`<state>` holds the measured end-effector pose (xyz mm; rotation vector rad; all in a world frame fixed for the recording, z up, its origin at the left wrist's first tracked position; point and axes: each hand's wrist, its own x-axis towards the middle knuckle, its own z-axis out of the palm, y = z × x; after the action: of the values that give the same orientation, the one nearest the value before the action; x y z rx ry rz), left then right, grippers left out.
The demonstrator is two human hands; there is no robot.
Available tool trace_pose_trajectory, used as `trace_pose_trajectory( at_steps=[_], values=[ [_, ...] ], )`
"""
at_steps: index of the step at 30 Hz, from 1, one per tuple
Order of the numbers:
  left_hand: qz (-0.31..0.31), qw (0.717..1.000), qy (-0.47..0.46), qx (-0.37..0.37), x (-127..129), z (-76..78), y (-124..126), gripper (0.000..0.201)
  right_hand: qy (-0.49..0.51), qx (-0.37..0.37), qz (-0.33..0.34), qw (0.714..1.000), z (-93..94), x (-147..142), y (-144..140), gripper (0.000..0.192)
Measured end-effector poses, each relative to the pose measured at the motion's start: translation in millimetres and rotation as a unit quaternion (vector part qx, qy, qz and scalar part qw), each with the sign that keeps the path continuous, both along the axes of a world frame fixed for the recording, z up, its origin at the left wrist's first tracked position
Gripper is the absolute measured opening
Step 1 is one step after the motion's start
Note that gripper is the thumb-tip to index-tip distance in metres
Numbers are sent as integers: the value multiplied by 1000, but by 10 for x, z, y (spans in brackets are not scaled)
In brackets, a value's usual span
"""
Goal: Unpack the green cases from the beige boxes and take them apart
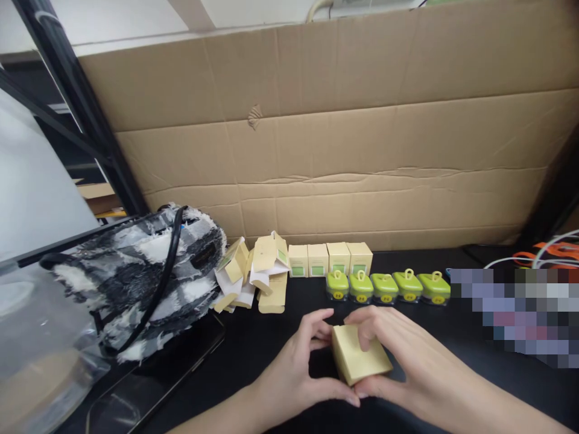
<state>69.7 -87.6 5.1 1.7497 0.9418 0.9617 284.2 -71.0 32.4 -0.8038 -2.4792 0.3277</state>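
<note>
A small pale-yellow cardboard box point(365, 357) is held between my two hands, closed side up and tilted, just above the black table. My right hand point(404, 352) grips it from the right, with a bent index finger on the top face and the thumb at the near edge. Around its left side curves my left hand point(294, 361), thumb at the near lower corner and fingertips by the far left edge. Beyond the hands stand several small clear containers with green ring-topped lids point(384, 286) in a row. Behind them are several upright yellow boxes point(318, 260).
Opened, partly flattened boxes point(268, 265) are piled left of the upright ones. A shaggy black-and-white bag point(158, 277) and a clear plastic bag point(49, 355) lie at left, near a dark phone-like slab point(156, 377). A cardboard panel point(325, 138) forms the back; orange-handled objects point(556, 253) lie right.
</note>
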Motion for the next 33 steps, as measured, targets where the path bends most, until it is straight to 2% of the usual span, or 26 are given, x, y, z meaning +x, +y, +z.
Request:
trace_pose_trajectory(
  at_steps=[6,9,12,14,16,18,20,23,26,27,29,33],
  values=[
    [-13,997,39,64,-2,-9,-3,72,13,21,-9,1000,-15,-29,-25,43],
    [-14,996,37,83,5,-17,10,73,17,95,-7,995,24,-41,-22,39],
    [-17,996,36,78,-1,-13,23,74,37,168,8,985,118,-34,-50,26],
    [-21,994,58,95,-9,8,22,74,67,125,57,988,186,-18,-96,20],
    [-25,987,96,129,-15,42,15,73,133,16,98,986,228,-1,-144,13],
    [-25,980,129,151,-20,78,8,74,192,-93,96,972,230,12,-172,8],
    [-24,976,151,153,-25,96,6,75,182,-128,82,971,208,27,-165,18],
    [-29,981,135,139,-37,67,15,75,62,-59,91,992,187,65,-102,48],
    [-35,989,69,126,-52,-2,30,68,-25,33,87,995,204,96,-28,69],
    [-30,990,59,123,-56,-20,34,66,-38,69,87,993,212,98,-8,69],
    [-12,991,60,121,-60,-42,39,62,-50,144,90,984,217,90,23,59],
    [4,990,70,123,-52,-62,43,58,-4,278,66,958,179,81,62,38]
  ],
)
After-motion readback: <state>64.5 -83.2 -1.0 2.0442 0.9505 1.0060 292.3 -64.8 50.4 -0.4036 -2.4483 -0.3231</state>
